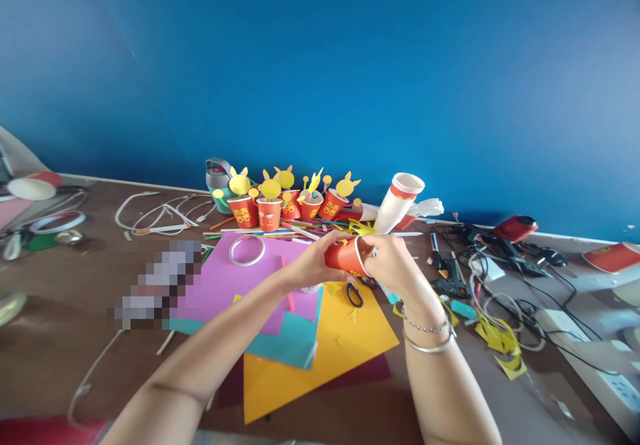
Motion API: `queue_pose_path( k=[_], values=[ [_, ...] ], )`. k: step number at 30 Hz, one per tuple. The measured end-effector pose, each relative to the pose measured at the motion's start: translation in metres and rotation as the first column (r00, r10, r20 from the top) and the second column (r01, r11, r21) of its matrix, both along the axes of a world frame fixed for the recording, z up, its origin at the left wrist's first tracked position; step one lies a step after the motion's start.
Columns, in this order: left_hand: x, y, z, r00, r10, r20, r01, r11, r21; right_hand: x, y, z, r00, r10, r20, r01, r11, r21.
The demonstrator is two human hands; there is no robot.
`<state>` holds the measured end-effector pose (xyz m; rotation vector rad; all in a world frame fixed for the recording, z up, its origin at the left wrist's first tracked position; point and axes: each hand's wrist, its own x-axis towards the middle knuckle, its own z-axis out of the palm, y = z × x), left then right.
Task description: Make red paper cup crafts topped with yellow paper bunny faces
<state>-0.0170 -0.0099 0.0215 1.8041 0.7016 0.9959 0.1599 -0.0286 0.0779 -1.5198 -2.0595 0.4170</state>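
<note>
A red paper cup (344, 257) lies tilted on its side between my hands, above the coloured paper, its mouth toward the right. My left hand (316, 258) wraps round the base end. My right hand (391, 258) grips the cup at its rim, some fingers reaching into the mouth; what those fingers touch inside is hidden. Just below the cup, the black handle of a pair of scissors (354, 294) shows on the yellow sheet (345, 345). Purple sheets (215, 292) and a teal sheet (285, 342) lie to the left.
Behind stand several red cups (270, 215) with yellow paper figures, and a leaning stack of white cups (393, 205). A tape roll (247, 250) lies on the purple paper. Glue guns (453, 282), tangled cables (530, 318), yellow scraps (500, 338) and a power strip (610, 385) crowd the right.
</note>
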Motion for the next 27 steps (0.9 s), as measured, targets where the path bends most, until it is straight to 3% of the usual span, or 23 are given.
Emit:
queue_pose_path(
  k=[5,9,11,14,17,22,27],
  values=[
    [-0.001,-0.001,0.001,0.999,-0.035,0.011,0.035,0.995,-0.089,0.001,0.001,-0.003,0.982,0.019,-0.188,-0.014,1.000,0.024],
    [-0.004,0.000,0.005,0.999,-0.041,-0.033,0.039,0.997,-0.073,0.007,0.000,0.001,0.937,-0.001,-0.349,0.055,0.988,0.147],
    [-0.003,0.000,0.004,0.996,-0.029,-0.085,0.027,0.999,-0.024,0.007,0.001,0.001,0.933,0.051,-0.356,0.014,0.984,0.176],
    [-0.001,0.000,0.002,0.984,0.021,-0.180,-0.009,0.998,0.066,0.003,0.003,-0.002,0.952,0.141,-0.271,-0.108,0.985,0.134],
    [0.000,0.001,0.001,0.976,0.007,-0.219,0.015,0.995,0.099,-0.006,0.002,-0.003,0.937,0.169,-0.305,-0.128,0.981,0.147],
    [-0.005,0.000,0.008,0.983,-0.082,-0.161,0.087,0.996,0.022,-0.018,-0.005,0.002,0.843,0.244,-0.480,-0.216,0.970,0.115],
    [-0.012,-0.001,0.020,0.964,-0.155,-0.214,0.154,0.988,-0.022,-0.023,-0.010,0.002,0.808,0.206,-0.551,-0.181,0.978,0.101]
  ],
)
